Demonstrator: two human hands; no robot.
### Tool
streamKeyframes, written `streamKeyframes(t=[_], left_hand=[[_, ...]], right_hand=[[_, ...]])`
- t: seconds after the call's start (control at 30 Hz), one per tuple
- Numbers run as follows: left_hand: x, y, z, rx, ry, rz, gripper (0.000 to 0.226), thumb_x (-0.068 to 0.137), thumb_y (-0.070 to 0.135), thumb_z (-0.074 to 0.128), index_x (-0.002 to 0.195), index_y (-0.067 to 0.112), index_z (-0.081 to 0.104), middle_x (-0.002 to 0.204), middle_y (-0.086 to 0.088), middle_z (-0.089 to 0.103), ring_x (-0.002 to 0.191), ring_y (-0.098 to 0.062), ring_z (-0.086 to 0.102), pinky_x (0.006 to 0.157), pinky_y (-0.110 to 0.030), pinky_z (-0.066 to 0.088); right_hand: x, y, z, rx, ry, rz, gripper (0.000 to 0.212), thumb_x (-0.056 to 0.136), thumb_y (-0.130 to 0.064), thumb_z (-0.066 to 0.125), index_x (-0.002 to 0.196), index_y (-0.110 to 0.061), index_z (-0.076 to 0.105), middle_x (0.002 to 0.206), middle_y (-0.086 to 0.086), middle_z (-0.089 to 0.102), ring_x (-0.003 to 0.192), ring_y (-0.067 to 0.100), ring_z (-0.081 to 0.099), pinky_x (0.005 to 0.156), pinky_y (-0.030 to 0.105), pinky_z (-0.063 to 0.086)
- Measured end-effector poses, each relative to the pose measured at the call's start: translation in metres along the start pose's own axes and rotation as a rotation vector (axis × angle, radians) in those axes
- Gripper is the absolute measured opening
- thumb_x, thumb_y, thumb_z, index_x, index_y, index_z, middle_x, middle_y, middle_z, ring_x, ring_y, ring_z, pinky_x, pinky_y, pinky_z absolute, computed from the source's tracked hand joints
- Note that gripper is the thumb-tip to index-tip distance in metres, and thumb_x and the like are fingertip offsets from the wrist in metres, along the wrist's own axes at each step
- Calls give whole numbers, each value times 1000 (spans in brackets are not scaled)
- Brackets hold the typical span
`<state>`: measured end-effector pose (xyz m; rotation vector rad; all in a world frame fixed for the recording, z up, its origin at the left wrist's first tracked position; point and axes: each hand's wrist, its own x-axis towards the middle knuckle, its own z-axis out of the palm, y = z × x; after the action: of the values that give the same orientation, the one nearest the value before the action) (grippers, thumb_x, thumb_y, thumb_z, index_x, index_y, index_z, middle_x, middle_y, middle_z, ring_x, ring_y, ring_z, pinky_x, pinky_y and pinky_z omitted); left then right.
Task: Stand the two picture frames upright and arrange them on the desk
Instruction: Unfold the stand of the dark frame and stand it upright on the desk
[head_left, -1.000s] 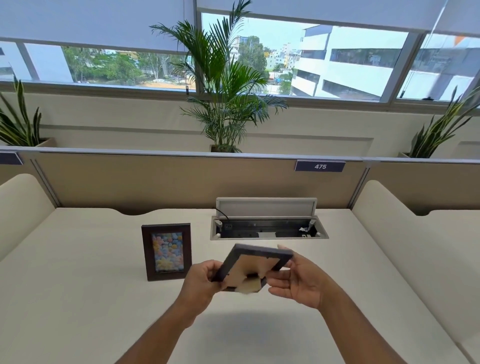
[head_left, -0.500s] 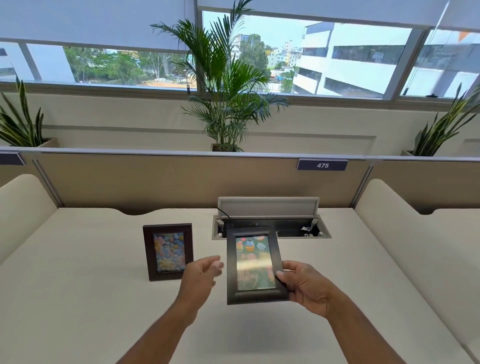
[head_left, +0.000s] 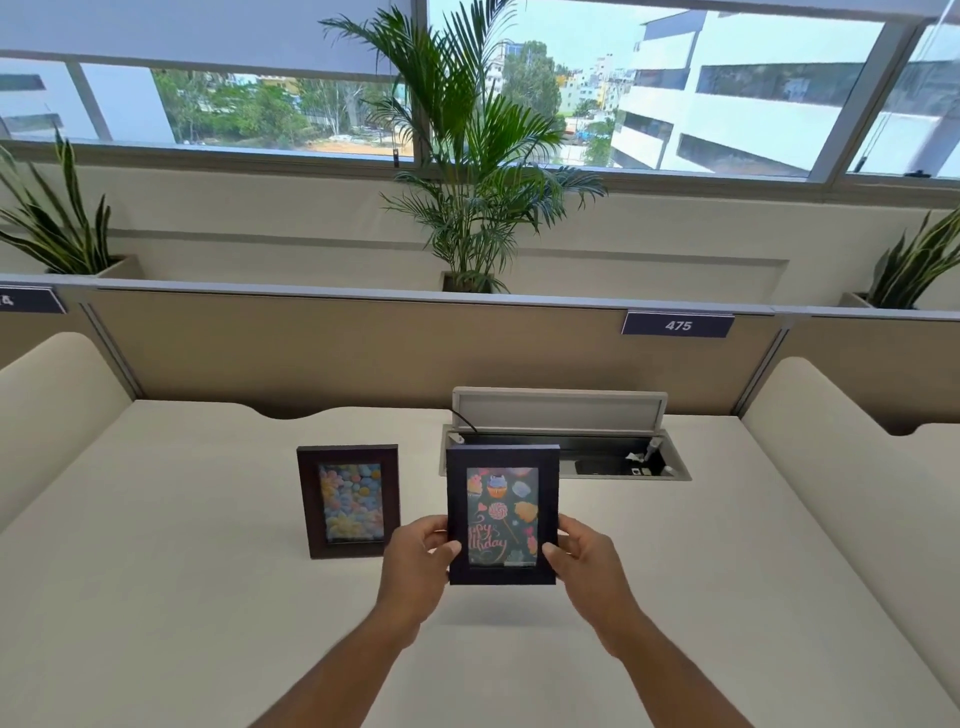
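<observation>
A dark brown picture frame (head_left: 348, 501) with a pastel picture stands upright on the cream desk (head_left: 182, 597), left of centre. To its right I hold a second dark frame (head_left: 503, 514) upright, its birthday picture with cupcakes facing me. My left hand (head_left: 418, 558) grips its lower left edge and my right hand (head_left: 584, 558) grips its lower right edge. Its bottom edge is near the desk; whether it touches the surface I cannot tell.
An open cable box (head_left: 571, 447) with its lid raised is set into the desk just behind the held frame. A beige partition (head_left: 311, 348) with a tag reading 475 (head_left: 678, 325) closes the back. Curved side dividers flank the desk. Plants stand beyond the partition.
The held frame was turned from back-up to picture facing me and raised upright. My left hand, off the frame half a second ago, now grips its left edge.
</observation>
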<state>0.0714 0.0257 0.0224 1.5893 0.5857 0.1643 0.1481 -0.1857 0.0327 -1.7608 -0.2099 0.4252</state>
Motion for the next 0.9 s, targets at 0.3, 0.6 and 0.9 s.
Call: streamKeyframes(t=[0.3, 0.6, 0.9], left_hand=[[40, -17, 8, 135, 164, 147, 32, 102, 1, 60, 130, 11, 73, 113, 2, 80, 107, -7, 73, 89, -19, 63], [69, -36, 9, 168, 194, 125, 33, 101, 1, 61, 131, 9, 72, 117, -1, 79, 107, -12, 73, 95, -27, 61], [84, -49, 8, 162, 151, 112, 33, 102, -2, 59, 129, 9, 73, 119, -4, 79, 113, -18, 74, 102, -43, 61]], right_hand=[[29, 18, 36, -228, 11, -146, 55, 108, -7, 41, 160, -24, 32, 148, -3, 59, 132, 12, 58, 108, 27, 54], [62, 36, 45, -264, 11, -116, 60, 110, -14, 42, 165, -12, 18, 161, 6, 46, 146, 23, 49, 117, 41, 48], [72, 45, 49, -301, 13, -42, 64, 107, -1, 42, 165, -14, 17, 164, 6, 42, 150, 24, 43, 121, 48, 43]])
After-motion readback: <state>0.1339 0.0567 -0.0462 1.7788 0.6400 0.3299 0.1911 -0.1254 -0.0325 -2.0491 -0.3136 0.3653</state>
